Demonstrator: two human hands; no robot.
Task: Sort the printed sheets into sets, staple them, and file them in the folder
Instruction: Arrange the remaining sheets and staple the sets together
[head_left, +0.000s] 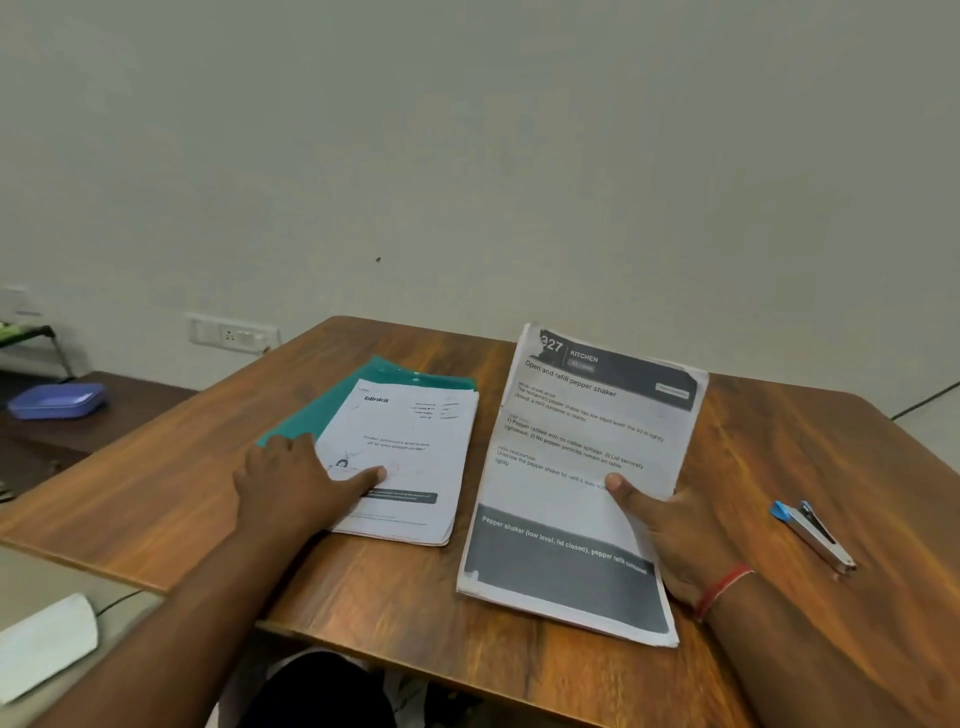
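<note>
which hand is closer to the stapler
Right. The right hand grips a set of sheets just left of the stapler; the left hand presses the other pile, farther left across the table.

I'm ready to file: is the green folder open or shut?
Apparently shut: the green folder lies flat beneath the paper stack, which the left hand presses; no flap raised.

The wood-grain surface (415, 613) carries a green folder (311, 415) toward its far left edge, a sheet stack (410, 467) overlapping it, and a stapler (813, 535) near the right edge.
</note>
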